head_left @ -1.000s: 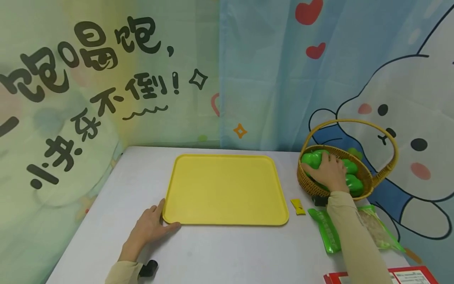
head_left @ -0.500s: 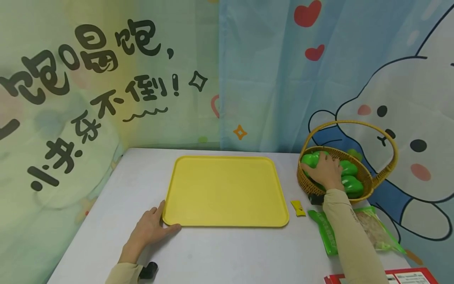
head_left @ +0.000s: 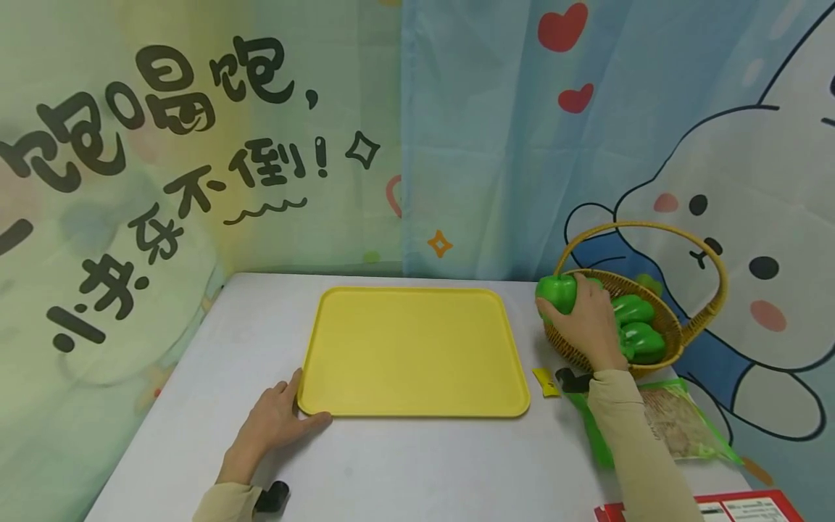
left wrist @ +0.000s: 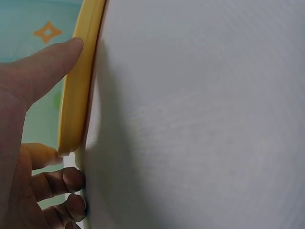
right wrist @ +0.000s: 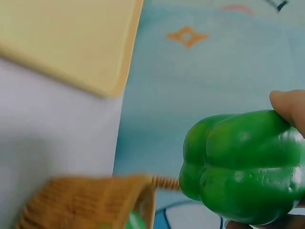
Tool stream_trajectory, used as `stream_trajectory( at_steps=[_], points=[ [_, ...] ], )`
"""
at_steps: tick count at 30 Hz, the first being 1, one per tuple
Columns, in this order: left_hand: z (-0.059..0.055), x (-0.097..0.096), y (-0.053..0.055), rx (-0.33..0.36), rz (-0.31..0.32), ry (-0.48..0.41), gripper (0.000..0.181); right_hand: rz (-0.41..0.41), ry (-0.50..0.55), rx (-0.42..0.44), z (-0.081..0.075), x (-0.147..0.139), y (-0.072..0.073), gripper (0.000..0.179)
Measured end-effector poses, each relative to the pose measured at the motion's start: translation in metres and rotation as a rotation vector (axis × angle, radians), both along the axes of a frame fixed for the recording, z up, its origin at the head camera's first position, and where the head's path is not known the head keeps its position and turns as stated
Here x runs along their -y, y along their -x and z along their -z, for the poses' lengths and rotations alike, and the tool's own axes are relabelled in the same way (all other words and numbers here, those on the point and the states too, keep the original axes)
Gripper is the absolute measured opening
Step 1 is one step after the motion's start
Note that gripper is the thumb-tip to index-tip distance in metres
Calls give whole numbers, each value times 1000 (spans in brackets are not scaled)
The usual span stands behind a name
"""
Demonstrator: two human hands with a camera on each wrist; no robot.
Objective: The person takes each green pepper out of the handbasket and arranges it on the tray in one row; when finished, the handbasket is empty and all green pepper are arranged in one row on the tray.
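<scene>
My right hand (head_left: 590,319) grips a green bell pepper (head_left: 557,292), thumb on one side and fingers on the other, over the left rim of a wicker basket (head_left: 564,346). The right wrist view shows the glossy, lobed pepper (right wrist: 243,167) raised above the basket (right wrist: 81,202). More green peppers (head_left: 642,341) lie in the basket, partly behind my hand. At the near left corner of a yellow tray (head_left: 414,351), my left hand (head_left: 274,417) rests with thumb and index finger spread. In the left wrist view the thumb touches the tray's edge (left wrist: 78,95).
A small yellow packet (head_left: 546,383) lies right of the tray. Beneath the right forearm are a green packet (head_left: 596,438) and a clear, green-edged bag (head_left: 688,420). A red and white box (head_left: 750,506) is at the front right. The basket's tall handle (head_left: 642,225) arches overhead.
My right hand has lifted the green pepper and moved it left, over the basket's rim. More of the peppers behind it shows. My left hand stays at the tray corner.
</scene>
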State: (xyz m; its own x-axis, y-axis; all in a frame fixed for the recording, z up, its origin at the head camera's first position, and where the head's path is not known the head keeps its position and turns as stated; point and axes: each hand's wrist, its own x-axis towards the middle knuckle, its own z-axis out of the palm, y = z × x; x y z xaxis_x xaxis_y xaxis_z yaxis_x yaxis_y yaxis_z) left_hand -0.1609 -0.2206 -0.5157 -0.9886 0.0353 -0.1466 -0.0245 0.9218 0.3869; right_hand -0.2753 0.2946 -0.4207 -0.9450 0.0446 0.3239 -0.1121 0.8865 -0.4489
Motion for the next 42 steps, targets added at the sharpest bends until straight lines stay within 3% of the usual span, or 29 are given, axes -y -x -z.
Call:
stream_trajectory(
  at_steps=[8, 18, 25, 33, 42],
  points=[
    [3, 1, 0, -4, 0, 7, 114, -124, 71, 114, 11, 41, -13, 96],
    [1, -1, 1, -3, -8, 6, 115, -231, 58, 192, 47, 82, -12, 90],
    [1, 0, 1, -12, 1, 9, 115, -336, 95, 280, 62, 110, -13, 84],
    [3, 1, 2, -15, -4, -2, 116, -453, 134, 331, 66, 143, -6, 78],
    [2, 1, 2, -16, 0, 3, 115, -583, 107, 344, 65, 187, 6, 81]
  ],
)
